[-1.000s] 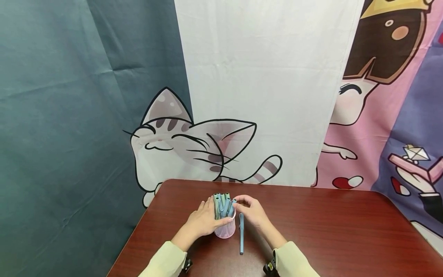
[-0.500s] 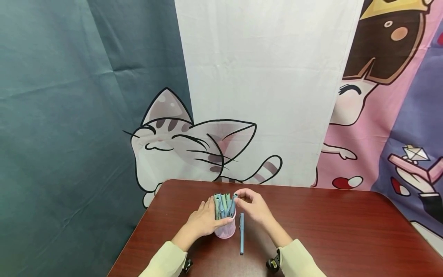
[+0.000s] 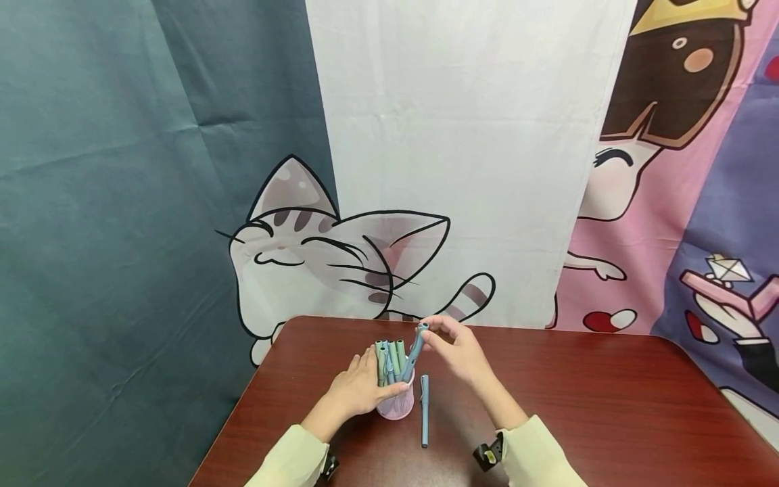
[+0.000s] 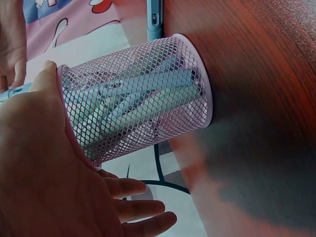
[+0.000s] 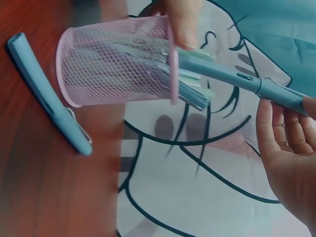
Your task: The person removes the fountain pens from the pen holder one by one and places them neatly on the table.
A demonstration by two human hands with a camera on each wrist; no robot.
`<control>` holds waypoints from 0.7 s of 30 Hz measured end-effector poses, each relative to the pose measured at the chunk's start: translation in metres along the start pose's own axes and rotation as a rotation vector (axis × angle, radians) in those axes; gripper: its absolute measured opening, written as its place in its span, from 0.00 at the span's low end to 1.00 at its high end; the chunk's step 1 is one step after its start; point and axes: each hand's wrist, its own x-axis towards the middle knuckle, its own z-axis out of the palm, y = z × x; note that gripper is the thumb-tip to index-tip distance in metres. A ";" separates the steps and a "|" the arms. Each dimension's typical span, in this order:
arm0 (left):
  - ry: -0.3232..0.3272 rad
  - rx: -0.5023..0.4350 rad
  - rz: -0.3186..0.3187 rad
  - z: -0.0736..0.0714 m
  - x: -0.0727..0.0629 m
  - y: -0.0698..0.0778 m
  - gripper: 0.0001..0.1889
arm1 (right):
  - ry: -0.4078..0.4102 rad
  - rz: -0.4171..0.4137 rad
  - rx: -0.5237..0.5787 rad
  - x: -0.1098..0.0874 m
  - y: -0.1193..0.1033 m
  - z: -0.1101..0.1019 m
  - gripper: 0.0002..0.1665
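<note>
A pink mesh pen holder [image 3: 395, 406] stands on the table, holding several blue and green pens [image 3: 389, 358]. My left hand [image 3: 359, 385] rests against its left side and rim. In the left wrist view, the thumb lies at the rim while the other fingers [image 4: 140, 207] stretch out past the mesh. My right hand [image 3: 459, 352] pinches the capped end of a blue pen [image 5: 217, 66] between thumb and fingers. That pen slants up and right, its lower end still within the holder's mouth. Another blue pen [image 3: 425, 412] lies on the table right of the holder.
The reddish-brown wooden table [image 3: 578, 406] extends to the right of the hands. Behind its far edge hangs a cloth [image 3: 462, 169] printed with a cartoon cat and other figures.
My right hand has risen and moved right, drawing the blue pen partway up out of the holder. The left hand, holder and pen on the table stay in place.
</note>
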 end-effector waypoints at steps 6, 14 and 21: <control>-0.009 -0.005 -0.002 0.001 0.000 -0.001 0.64 | 0.004 -0.023 0.033 -0.001 -0.008 -0.009 0.15; -0.002 -0.003 -0.004 0.002 -0.001 0.000 0.64 | 0.002 -0.052 0.078 -0.003 -0.010 -0.020 0.16; -0.015 -0.018 -0.012 -0.001 -0.002 0.002 0.63 | 0.021 -0.024 0.061 -0.007 -0.006 -0.028 0.16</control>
